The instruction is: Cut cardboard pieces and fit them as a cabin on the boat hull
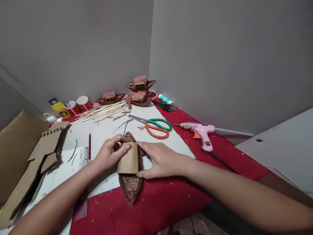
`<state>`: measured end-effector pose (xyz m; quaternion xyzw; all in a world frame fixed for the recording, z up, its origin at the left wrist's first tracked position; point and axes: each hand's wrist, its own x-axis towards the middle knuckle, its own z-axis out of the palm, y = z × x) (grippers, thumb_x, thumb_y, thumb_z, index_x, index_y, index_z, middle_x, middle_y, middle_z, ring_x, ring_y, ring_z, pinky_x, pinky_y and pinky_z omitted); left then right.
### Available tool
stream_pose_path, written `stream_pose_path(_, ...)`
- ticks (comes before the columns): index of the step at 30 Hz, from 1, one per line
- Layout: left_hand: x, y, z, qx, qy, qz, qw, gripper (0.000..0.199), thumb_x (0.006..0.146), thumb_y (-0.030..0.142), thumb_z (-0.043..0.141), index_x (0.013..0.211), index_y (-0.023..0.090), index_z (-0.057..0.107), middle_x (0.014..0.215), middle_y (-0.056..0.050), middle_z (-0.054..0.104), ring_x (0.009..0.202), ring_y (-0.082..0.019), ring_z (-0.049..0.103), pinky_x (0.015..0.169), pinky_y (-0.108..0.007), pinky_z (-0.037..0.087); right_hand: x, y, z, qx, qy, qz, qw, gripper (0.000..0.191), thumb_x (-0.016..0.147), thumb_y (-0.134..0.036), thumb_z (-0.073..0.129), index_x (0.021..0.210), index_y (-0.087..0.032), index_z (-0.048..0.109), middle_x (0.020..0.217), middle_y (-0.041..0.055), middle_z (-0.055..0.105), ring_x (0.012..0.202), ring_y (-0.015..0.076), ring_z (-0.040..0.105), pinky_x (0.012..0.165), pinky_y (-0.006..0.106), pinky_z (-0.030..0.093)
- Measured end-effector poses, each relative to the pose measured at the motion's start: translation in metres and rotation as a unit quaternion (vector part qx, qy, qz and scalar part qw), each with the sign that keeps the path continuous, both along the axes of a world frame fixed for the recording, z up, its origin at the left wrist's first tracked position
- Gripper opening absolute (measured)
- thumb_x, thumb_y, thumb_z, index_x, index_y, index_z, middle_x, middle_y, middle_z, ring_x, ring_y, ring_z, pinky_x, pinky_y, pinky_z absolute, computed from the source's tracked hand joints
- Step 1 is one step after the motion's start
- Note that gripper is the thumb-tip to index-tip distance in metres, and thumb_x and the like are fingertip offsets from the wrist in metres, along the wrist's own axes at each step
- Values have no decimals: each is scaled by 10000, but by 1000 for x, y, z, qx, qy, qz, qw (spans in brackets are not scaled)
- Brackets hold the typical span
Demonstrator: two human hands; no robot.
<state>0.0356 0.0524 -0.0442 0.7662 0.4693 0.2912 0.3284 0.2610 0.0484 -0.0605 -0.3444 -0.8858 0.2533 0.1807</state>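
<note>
A brown model boat point(131, 189) lies on the table with its pointed end toward me. Over its middle sits a curved piece of tan cardboard point(128, 160), like an arched roof. My left hand point(112, 150) grips the cardboard's far left part, thumb on top and fingers curled at the side. My right hand point(157, 158) holds the right side, with its thumb at the near right corner and its fingers at the far right corner. The fingertips under the edges are partly hidden.
Scissors point(156, 128) lie just beyond the boat. A pink glue gun point(202, 132) rests at the right, its light lit. Thin wooden sticks point(105, 110) and finished model boats point(140, 84) are at the back. Cut cardboard point(46, 147), a pencil point(89, 147) and a ruler point(83, 158) lie left.
</note>
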Motion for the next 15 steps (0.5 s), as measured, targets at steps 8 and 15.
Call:
stream_pose_path(8, -3, -3, 14, 27, 17, 3, 999, 200, 890, 324, 593, 978, 170, 686, 923, -41, 669, 694, -127, 514, 624, -249, 393, 0, 0, 4, -3, 19, 0, 1000, 706, 680, -527, 741, 1232, -147, 520, 980, 96, 665, 803, 253, 612, 706, 364, 471)
stream_pose_path(15, -12, -7, 26, -4, -109, 95, 989, 313, 884, 409, 600, 1092, 181, 656, 987, -59, 694, 625, -110, 500, 571, -237, 415, 2, 6, 3, -162, 150, 13, 975, 502, 691, -468, 742, 1036, -175, 524, 785, -13, 535, 648, 135, 494, 555, 248, 413)
